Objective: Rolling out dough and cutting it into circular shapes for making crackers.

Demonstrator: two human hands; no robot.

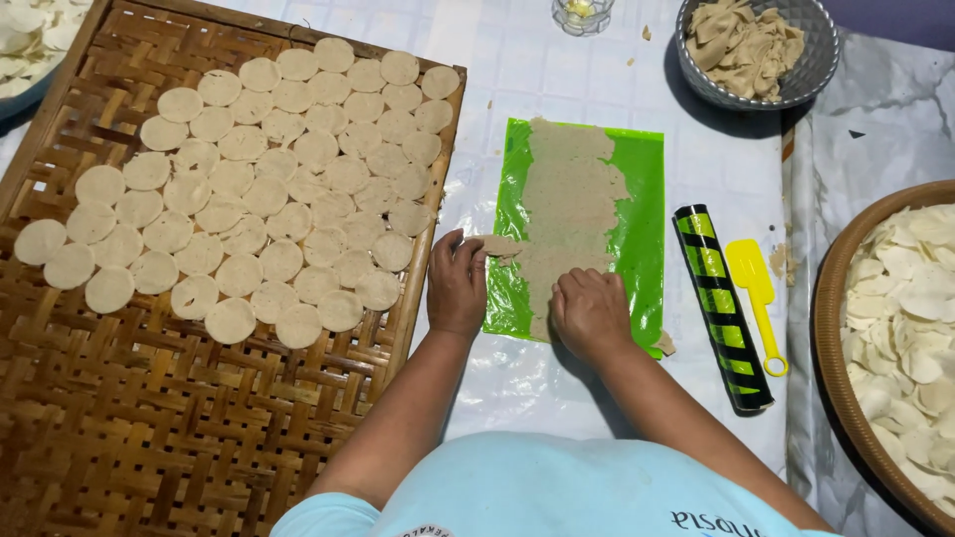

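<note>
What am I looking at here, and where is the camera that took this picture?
The camera sits on a person's head and looks down at their own two bare hands. No machine is involved. The left hand pinches a torn scrap of dough; the right hand presses on the flattened dough sheet, which lies on a green plastic mat. Left of it, a woven bamboo tray carries rows of cut dough rounds. To the right lie a black-and-green striped roller and a yellow spatula. A grey bowl holds dough trimmings.
</note>
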